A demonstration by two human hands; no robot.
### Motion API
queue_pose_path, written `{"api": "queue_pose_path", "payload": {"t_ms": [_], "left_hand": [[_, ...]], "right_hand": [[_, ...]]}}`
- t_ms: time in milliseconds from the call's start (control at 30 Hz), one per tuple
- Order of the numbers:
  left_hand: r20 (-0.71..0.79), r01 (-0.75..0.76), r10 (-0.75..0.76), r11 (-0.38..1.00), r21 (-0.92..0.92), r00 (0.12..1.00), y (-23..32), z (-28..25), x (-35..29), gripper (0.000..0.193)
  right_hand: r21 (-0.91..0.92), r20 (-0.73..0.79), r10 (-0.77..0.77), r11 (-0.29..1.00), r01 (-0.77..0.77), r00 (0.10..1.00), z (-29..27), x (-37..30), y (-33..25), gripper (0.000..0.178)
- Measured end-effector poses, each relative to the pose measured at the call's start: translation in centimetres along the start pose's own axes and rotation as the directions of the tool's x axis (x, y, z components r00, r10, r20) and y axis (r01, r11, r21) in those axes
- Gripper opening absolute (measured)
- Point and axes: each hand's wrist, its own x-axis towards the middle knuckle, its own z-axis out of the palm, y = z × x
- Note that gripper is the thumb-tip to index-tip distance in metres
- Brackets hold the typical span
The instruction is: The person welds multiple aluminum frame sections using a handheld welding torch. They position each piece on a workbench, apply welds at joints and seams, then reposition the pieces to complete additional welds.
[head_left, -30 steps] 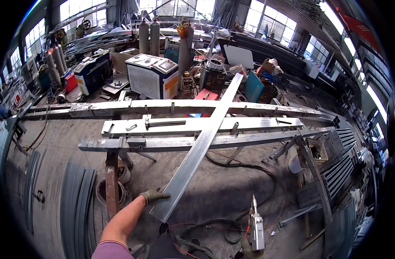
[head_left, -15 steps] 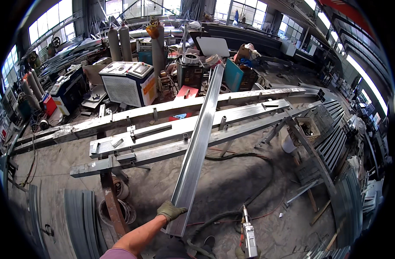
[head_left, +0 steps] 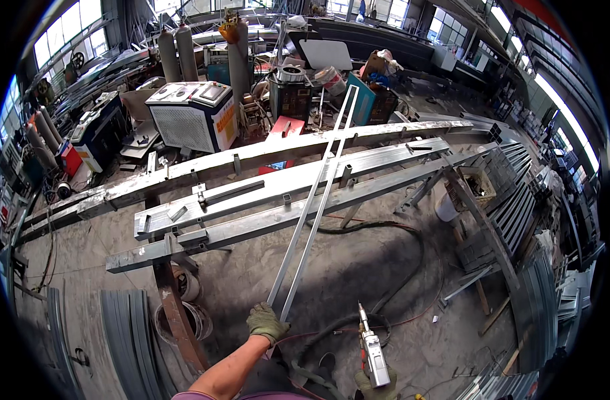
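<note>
The left hand grasps the near end of the long metal profile, which slants over steel beams; the right hand grasps a welding gun. Held only at one end, the profile may swing and knock small tube pieces.

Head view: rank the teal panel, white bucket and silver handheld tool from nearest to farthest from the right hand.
1. Silver handheld tool, in the right hand.
2. White bucket, ahead and to the right.
3. Teal panel, beyond the steel beams.
</note>
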Motion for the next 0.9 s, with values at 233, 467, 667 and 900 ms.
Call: {"api": "queue_pose_path", "payload": {"t_ms": [233, 467, 667, 900], "left_hand": [[0.093, -0.091, 0.222, 0.696, -0.713, 0.971, -8.5, 5.2, 9.0, 0.091], [0.159, -0.015, 0.277, 0.535, -0.845, 0.947, -6.5, 6.7, 9.6, 0.068], [-0.077, -0.016, -0.021, 0.888, -0.460, 0.997, -2.6, 2.7, 4.8, 0.110], [-0.126, 0.102, -0.128, 0.975, -0.195, 0.984, -3.2, 1.3, 3.2, 0.114]], "right_hand": [[-0.001, 0.152, 0.063, 0.998, -0.064, 0.986, 0.0, -2.0, 3.1, 0.040], [0.188, 0.078, 0.087, 0.977, -0.100, 0.993, 0.4, -2.4, 1.6, 0.042], [0.200, 0.076, 0.021, 0.979, -0.036, 0.997, -0.5, -0.7, -0.4, 0.043], [0.112, 0.154, -0.021, 0.994, 0.003, 0.988, -1.5, -0.4, 0.7, 0.038]]}}
